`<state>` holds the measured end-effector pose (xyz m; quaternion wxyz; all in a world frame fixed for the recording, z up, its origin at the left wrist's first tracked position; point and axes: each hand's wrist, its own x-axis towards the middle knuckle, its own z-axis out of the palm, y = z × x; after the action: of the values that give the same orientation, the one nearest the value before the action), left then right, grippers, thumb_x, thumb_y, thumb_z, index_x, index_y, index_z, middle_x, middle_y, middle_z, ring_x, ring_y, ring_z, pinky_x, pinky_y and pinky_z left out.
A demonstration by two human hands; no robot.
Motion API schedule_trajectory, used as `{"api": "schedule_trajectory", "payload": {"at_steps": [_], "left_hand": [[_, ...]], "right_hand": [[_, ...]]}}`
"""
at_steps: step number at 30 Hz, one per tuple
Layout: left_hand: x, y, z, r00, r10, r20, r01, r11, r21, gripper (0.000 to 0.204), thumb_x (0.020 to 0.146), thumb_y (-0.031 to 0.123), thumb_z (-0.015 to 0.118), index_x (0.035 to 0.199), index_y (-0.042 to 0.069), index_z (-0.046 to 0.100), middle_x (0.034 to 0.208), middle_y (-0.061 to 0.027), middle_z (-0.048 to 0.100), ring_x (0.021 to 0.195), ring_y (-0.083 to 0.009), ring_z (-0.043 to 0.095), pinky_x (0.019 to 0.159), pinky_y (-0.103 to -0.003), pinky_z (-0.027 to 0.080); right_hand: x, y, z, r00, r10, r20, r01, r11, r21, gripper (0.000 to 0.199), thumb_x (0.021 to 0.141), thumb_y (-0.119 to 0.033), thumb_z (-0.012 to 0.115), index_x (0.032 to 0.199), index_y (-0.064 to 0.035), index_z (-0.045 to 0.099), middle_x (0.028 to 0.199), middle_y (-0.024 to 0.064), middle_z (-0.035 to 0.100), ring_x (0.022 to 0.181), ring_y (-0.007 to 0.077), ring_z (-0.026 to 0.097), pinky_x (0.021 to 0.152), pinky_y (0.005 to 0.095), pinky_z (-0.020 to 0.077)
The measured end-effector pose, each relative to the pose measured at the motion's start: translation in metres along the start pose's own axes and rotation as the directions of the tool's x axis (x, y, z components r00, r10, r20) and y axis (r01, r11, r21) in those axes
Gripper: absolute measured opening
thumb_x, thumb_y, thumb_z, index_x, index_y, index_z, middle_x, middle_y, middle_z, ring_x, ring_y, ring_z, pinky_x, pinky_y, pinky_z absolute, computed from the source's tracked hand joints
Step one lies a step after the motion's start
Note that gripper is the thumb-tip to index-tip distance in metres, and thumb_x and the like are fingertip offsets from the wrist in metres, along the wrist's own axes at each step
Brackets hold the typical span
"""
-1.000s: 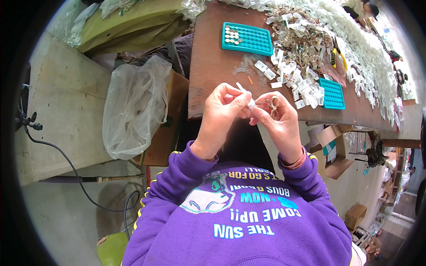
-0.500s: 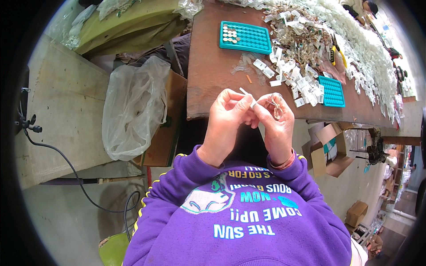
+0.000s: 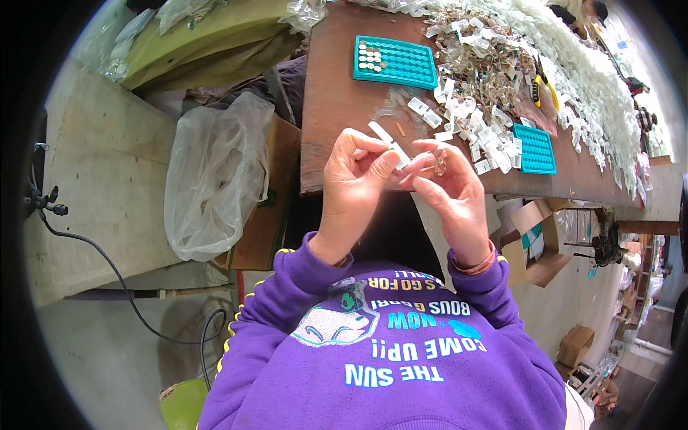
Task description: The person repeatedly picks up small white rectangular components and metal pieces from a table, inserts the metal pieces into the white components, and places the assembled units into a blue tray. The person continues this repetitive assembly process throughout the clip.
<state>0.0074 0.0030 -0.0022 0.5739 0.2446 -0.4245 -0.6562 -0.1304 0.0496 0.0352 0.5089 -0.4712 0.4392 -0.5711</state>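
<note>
In front of my chest, at the table's near edge, both hands are raised close together. My left hand (image 3: 351, 190) pinches a small white plastic piece (image 3: 380, 132) between thumb and fingers; its flat end sticks up beyond them. My right hand (image 3: 459, 197) has its fingers curled, with the fingertips close to that white piece. A small shiny, brownish-clear looped thing (image 3: 440, 162) is caught among the right fingers; its exact kind is too small to make out. The right thumb stands a little apart from the fingers.
A brown table (image 3: 337, 107) bears a teal tray (image 3: 395, 63) with several round pieces, a second teal tray (image 3: 534, 149), loose white plastic pieces (image 3: 491, 141), a brownish tangled heap (image 3: 480, 68) and yellow-handled pliers (image 3: 536, 92). A plastic bag (image 3: 218, 175) hangs at left.
The hands have shifted slightly apart, and the right thumb has opened away from its fingers. The white piece in my left hand now shows more, tilted up toward the left.
</note>
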Motion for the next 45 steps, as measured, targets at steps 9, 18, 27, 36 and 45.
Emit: {"api": "schedule_trajectory", "payload": {"at_steps": [9,18,27,36,45], "left_hand": [[-0.001,0.004,-0.002,0.996,0.087,0.032,-0.088,0.995,0.041,0.012,0.093,0.007,0.060,0.099,0.005,0.050,0.091,-0.0074,0.062,0.081,-0.0122,0.061,0.072,-0.024,0.050],[-0.005,0.001,0.008,0.996,-0.017,-0.091,0.002,0.987,-0.163,0.013,0.092,0.004,0.061,0.097,0.004,0.049,0.090,-0.0073,0.062,0.080,-0.0106,0.061,0.072,-0.024,0.052],[-0.007,-0.006,0.008,0.938,0.346,-0.038,-0.322,0.905,0.277,0.017,0.087,0.002,0.067,0.095,0.001,0.053,0.093,-0.0100,0.061,0.085,-0.0142,0.063,0.075,-0.026,0.053],[-0.004,-0.004,0.001,0.921,0.385,0.055,-0.376,0.849,0.371,0.017,0.085,0.002,0.068,0.094,0.001,0.053,0.093,-0.0094,0.060,0.086,-0.0151,0.063,0.074,-0.027,0.053],[-0.009,-0.013,0.012,0.991,-0.132,0.013,0.124,0.895,-0.429,0.013,0.097,0.018,0.055,0.103,0.007,0.050,0.100,-0.0083,0.061,0.094,-0.0163,0.059,0.086,-0.032,0.047]], "right_hand": [[-0.008,0.000,-0.006,0.938,-0.340,-0.062,0.271,0.835,-0.479,0.014,0.074,0.011,0.068,0.084,0.0007,0.067,0.078,0.0087,0.066,0.070,0.0156,0.066,0.063,0.0250,0.0511],[-0.010,0.021,0.007,0.905,-0.422,-0.054,0.374,0.850,-0.372,0.014,0.074,0.009,0.067,0.086,0.0018,0.067,0.084,0.0103,0.067,0.080,0.0195,0.065,0.075,0.0288,0.0504],[0.000,-0.008,0.004,0.923,-0.383,0.025,0.292,0.659,-0.693,0.009,0.075,0.000,0.069,0.082,-0.0023,0.064,0.078,0.0076,0.064,0.069,0.0190,0.062,0.063,0.0291,0.0487],[-0.002,-0.012,0.000,0.978,-0.208,-0.011,0.158,0.773,-0.615,0.004,0.083,0.002,0.065,0.084,0.0033,0.062,0.080,0.0051,0.065,0.075,0.0098,0.060,0.070,0.0223,0.0478],[-0.003,0.010,0.009,0.992,-0.039,-0.116,0.010,0.970,-0.243,0.004,0.084,0.001,0.067,0.087,0.0033,0.065,0.080,0.0026,0.066,0.075,0.0052,0.061,0.067,0.0210,0.0490]]}}
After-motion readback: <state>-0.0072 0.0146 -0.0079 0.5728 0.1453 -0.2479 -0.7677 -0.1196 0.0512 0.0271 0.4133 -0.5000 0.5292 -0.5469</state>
